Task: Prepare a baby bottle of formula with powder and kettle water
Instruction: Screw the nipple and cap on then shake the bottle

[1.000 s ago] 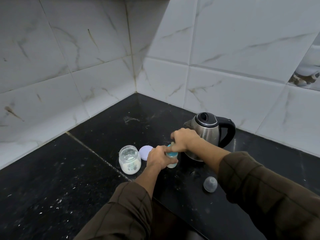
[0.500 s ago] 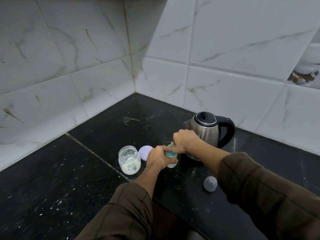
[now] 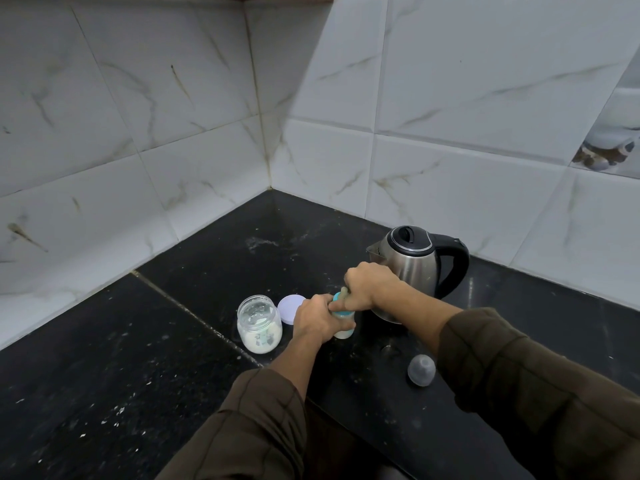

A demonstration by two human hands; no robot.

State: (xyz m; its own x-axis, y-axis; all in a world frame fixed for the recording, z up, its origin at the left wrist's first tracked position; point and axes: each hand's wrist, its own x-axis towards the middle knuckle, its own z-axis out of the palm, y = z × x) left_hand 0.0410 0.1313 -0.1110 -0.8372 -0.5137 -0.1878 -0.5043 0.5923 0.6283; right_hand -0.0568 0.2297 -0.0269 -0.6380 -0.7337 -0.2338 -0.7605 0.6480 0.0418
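A small baby bottle (image 3: 344, 325) with a teal collar stands on the black counter (image 3: 138, 375), pale liquid in its base. My left hand (image 3: 317, 318) wraps its body. My right hand (image 3: 370, 287) is closed over the teal collar and nipple on top. An open glass jar (image 3: 259, 323) with white powder at the bottom stands just left of my left hand. Its white lid (image 3: 290, 308) lies flat behind it. The steel kettle (image 3: 414, 263) with a black handle stands behind my right hand, lid shut.
The clear bottle cap (image 3: 420, 370) lies on the counter to the right, under my right forearm. White tiled walls meet in a corner behind. Spilled powder specks dot the counter at left.
Both hands stay on the bottle; the right hand has shifted slightly on the collar. Nothing else has moved.
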